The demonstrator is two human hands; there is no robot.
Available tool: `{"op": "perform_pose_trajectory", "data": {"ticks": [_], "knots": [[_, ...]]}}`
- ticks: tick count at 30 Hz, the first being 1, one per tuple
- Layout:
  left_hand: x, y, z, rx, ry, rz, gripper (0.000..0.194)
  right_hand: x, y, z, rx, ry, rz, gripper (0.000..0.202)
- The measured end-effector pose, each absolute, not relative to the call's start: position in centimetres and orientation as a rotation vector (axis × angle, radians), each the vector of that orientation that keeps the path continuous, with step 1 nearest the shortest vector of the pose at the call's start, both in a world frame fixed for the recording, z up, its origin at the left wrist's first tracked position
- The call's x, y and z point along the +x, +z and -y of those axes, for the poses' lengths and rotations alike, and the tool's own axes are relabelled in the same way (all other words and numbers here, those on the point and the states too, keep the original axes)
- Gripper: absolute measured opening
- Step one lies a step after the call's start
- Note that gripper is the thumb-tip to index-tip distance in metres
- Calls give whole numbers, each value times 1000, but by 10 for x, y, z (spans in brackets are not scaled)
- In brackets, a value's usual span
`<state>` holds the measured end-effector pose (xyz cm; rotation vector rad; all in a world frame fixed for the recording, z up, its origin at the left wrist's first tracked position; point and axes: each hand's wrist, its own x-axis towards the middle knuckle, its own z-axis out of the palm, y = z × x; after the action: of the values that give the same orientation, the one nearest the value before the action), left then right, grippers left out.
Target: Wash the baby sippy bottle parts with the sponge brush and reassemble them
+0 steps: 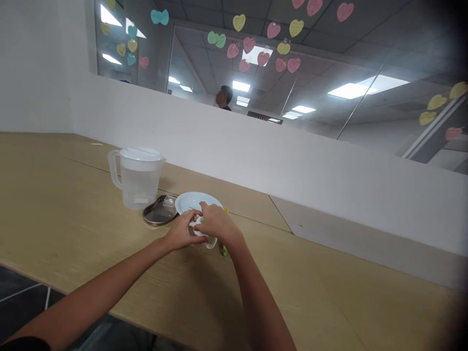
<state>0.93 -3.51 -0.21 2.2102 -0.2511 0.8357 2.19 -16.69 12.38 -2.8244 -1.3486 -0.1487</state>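
In front of a white plate, both of my hands meet around a small white cup-like object, mostly covered by fingers. My left hand wraps its near-left side, thumb and fingers curled about it. From above and the right, my right hand presses against its top with bent fingers; whether anything small is pinched there is hidden. A pale, curved handle-like piece shows below my right hand. A yellow-green thing, partly hidden, lies just beside my right wrist.
A lidded translucent pitcher stands left of the plate. Between them sits a kidney-shaped metal tray holding a small clear cup. Behind the wooden table rises a white wall with windows bearing heart-shaped notes; a person shows through the glass.
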Motion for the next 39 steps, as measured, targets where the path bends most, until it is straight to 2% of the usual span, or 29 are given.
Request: {"op": "perform_pose_trajectory", "data": {"ticks": [7, 9, 14, 17, 21, 23, 26, 30, 33, 37, 39], "knots": [[13, -7, 41, 2165, 886, 239, 49, 19, 112, 151, -2914, -386, 1153, 35], [14, -9, 42, 2171, 909, 221, 51, 19, 111, 149, -2921, -385, 1096, 34], [8, -13, 31, 2191, 1002, 371, 69, 19, 114, 151, -2895, -289, 1063, 37], [5, -8, 15, 2044, 1140, 526, 60, 17, 120, 155, -2865, -246, 1077, 44], [10, 2, -15, 1938, 1416, 22, 30, 15, 130, 161, -2854, -254, 1039, 46], [15, 3, -32, 2077, 1385, -275, 25, 14, 136, 165, -2848, -279, 1018, 44], [22, -1, -50, 2364, 1221, -505, 25, 14, 141, 169, -2825, -286, 1044, 44], [23, -9, -57, 2592, 923, -586, 43, 17, 142, 172, -2822, -234, 1065, 46], [21, -7, -54, 2667, 741, -590, 42, 18, 141, 173, -2817, -188, 1072, 47], [18, 1, -51, 2674, 889, -669, 27, 18, 142, 174, -2801, -147, 1056, 46], [17, 3, -52, 2657, 1006, -696, 26, 19, 143, 175, -2790, -147, 1043, 46]]}}
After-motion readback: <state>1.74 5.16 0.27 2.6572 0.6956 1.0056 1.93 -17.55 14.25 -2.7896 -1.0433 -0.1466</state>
